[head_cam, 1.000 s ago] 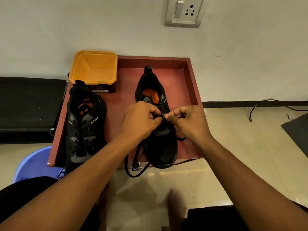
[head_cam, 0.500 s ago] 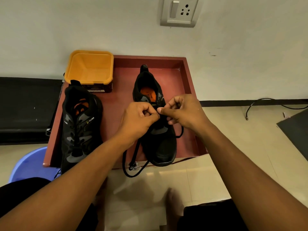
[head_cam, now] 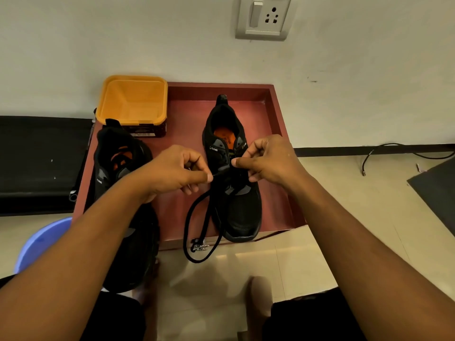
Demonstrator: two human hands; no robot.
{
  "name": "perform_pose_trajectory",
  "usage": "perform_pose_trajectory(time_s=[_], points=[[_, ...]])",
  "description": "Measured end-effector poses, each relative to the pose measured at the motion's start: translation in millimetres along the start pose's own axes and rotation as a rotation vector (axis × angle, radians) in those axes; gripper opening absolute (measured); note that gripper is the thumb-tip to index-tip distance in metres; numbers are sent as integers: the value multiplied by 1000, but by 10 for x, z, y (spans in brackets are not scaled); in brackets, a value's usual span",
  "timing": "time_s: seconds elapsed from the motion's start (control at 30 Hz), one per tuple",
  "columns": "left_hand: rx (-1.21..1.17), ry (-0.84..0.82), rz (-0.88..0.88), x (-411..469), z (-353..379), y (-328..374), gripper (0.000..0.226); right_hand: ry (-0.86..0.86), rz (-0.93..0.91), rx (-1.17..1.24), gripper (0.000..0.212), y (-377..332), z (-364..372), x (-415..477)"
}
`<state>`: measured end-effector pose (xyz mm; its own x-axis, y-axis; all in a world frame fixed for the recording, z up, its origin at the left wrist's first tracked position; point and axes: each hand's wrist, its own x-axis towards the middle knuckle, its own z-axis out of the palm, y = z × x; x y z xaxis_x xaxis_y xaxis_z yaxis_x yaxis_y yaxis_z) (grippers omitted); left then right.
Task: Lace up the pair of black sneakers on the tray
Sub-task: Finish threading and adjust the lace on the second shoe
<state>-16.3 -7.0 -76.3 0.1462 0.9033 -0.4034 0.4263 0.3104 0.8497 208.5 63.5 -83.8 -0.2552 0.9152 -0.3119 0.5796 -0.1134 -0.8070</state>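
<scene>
Your left hand (head_cam: 174,171) hovers above the middle of the red-brown rectangular tray (head_cam: 278,114) with low walls. Its thumb and forefinger pinch the end of a black round cord lace (head_cam: 190,217), and the other fingers are curled underneath.

Your right hand (head_cam: 268,161) is over the tray's right half. Its fingers are curled in, and the thumb and forefinger nip the same lace where it crosses the eyelet rows of a black mesh sneaker (head_cam: 236,212) with an orange insole. A short stretch of lace runs between your two hands.

That sneaker lies flat on the tray's right half, with its toe at the near edge and its heel towards the far wall. The slack lace drops from your left hand, loops over the tray's near edge and touches a small metal clasp (head_cam: 199,247) fixed there.

The second black sneaker (head_cam: 108,173) lies along the tray's left edge, heel far and toe overhanging the near edge. Your left forearm covers part of it.

A square orange plastic tub (head_cam: 133,99) sits in the tray's far left corner, just behind that sneaker's heel. A round blue plastic basin (head_cam: 41,242) stands on the floor off the tray's near left corner. A grey wall socket (head_cam: 264,17) is mounted above the tray's far wall, and a thin black cable (head_cam: 394,148) lies on the floor well to the tray's right.
</scene>
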Motion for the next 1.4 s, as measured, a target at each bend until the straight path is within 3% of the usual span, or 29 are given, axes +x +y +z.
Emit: perform_pose_trajectory(time_s=[0.07,0.2,0.27,0.4,0.57,0.7,0.83,1.0,1.13,1.23,1.3,1.4], points=[[14,3,-3,8,0,23,1,4,2,-16,27,-16,18,0],[-12,18,0,34,52,79,18,-5,11,-13,24,-39,48,3],[-33,84,31,41,170,121,8,-6,6,-20,21,-39,55,3],[117,283,135,80,306,87,14,19,4,-15,20,-15,65,5],[284,239,58,51,-143,-41,18,11,44,71,18,-6,47,-6],[224,161,95,7,-94,-34,14,-3,76,101,19,-26,36,8],[154,211,177,36,105,13,6,6,71,87,18,-23,49,5],[361,124,-5,29,-226,-149,13,12,68,123,17,-27,4,-18],[188,39,10,-15,-173,-133,10,-2,77,119,17,-28,12,-5],[107,71,105,17,48,-49,12,1,78,98,17,-18,36,9],[214,137,97,47,18,-85,5,3,73,99,16,-11,35,9],[378,168,6,58,-207,-204,14,3,61,110,18,4,24,-3]])
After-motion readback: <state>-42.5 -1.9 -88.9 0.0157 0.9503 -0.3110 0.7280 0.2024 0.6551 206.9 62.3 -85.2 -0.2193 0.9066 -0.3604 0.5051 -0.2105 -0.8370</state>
